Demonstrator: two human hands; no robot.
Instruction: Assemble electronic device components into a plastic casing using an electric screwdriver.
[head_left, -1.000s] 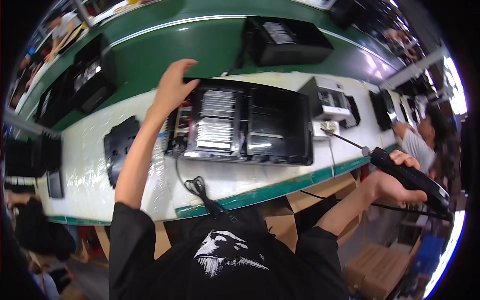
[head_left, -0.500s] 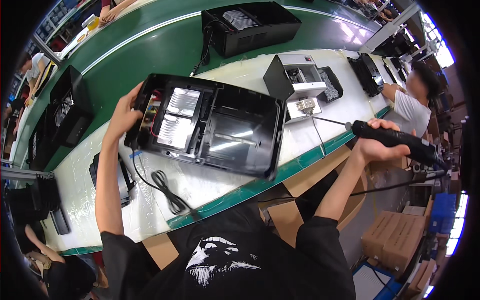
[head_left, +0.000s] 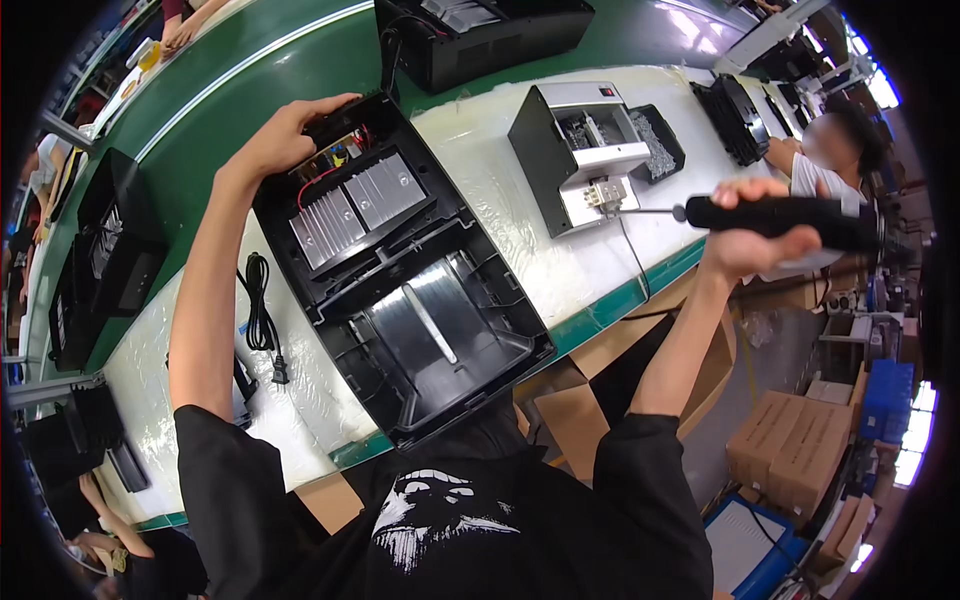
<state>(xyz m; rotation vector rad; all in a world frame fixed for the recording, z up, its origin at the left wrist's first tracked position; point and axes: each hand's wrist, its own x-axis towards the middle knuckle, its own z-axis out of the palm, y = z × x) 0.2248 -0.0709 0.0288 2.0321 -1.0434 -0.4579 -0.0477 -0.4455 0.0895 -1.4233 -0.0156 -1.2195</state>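
Note:
My left hand [head_left: 278, 140] is closed on the far left edge of a black plastic housing [head_left: 450, 225]; some fingers are hidden behind its rim. Two ribbed silver heat sinks [head_left: 357, 210] and red and yellow wires [head_left: 340, 152] sit in the far half, and the near half is a bare black shell. In my right hand [head_left: 750, 240] is a black electric screwdriver [head_left: 775, 218], held level. Its thin bit points left, with the tip at the metal outlet block [head_left: 606, 194] of a screw feeder [head_left: 590, 130]; contact cannot be made out.
A tray of screws [head_left: 655, 145] stands beside the feeder. A coiled power cord [head_left: 258, 305] lies left of the housing. Another black housing [head_left: 480, 45] sits on the green conveyor [head_left: 290, 75]. Cardboard boxes [head_left: 785, 445] are at lower right. A co-worker [head_left: 840, 150] sits at right.
The housing has turned clockwise, its bare end swinging toward me, with my left hand still on it. The screwdriver bit stays by the feeder outlet, now more level.

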